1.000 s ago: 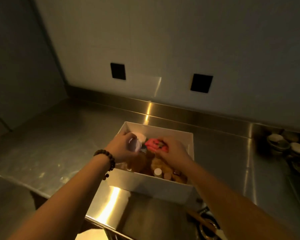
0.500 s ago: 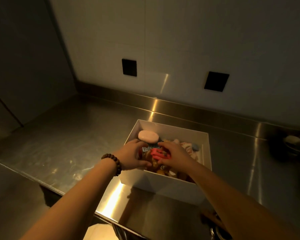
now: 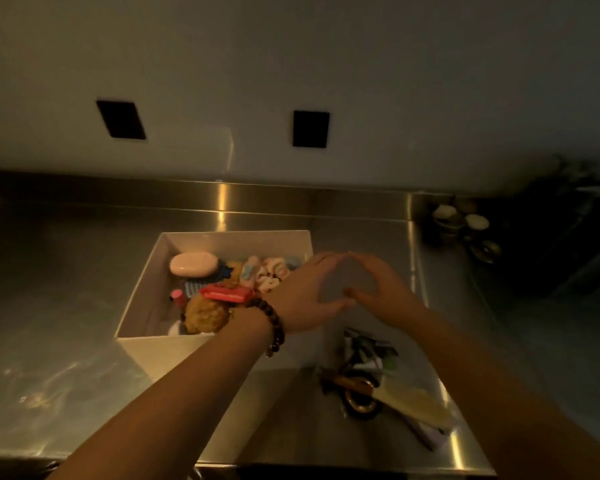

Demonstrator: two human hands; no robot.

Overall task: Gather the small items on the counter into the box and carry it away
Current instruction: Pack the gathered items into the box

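Hands off the box, items left outside

Your left hand [image 3: 305, 299] and right hand [image 3: 378, 292] hover with fingers apart, empty, beside the white rectangular box [image 3: 160, 344]; the dark clutter [image 3: 364, 386] on the steel desk [image 3: 66, 306] likely goes next.

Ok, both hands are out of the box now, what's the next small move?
Probably reach the right hand down to the loose items lying on the counter beside the box. Both hands look empty, the left hand too, and those items are not in yet.

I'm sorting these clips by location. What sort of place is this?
Probably a kitchen, perhaps a commercial one: a stainless steel counter with a raised metal backsplash, and small bowls stacked in the far corner.
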